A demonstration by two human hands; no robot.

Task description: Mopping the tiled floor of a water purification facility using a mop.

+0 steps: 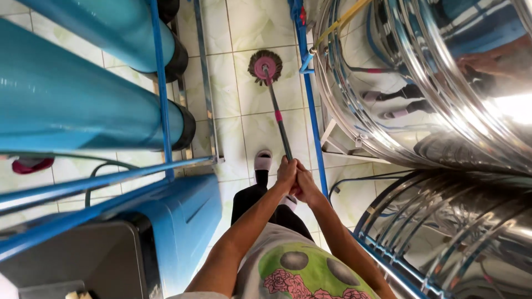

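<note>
Both my hands grip the upper end of a mop handle (279,122), a dark pole with pink bands. My left hand (286,173) wraps the pole just above my right hand (305,186), the two touching. The pole runs away from me down to a round pink mop head with dark fringe (265,66), which rests on the pale tiled floor (249,105). My foot in a white slipper (262,160) stands on the tiles just left of the pole.
Big blue cylinders (66,99) in a blue metal frame (160,88) line the left. Shiny steel tanks (443,83) fill the right behind a blue post (313,116). A blue box (183,221) and a grey cabinet (94,260) stand at lower left. The tiled aisle between is narrow.
</note>
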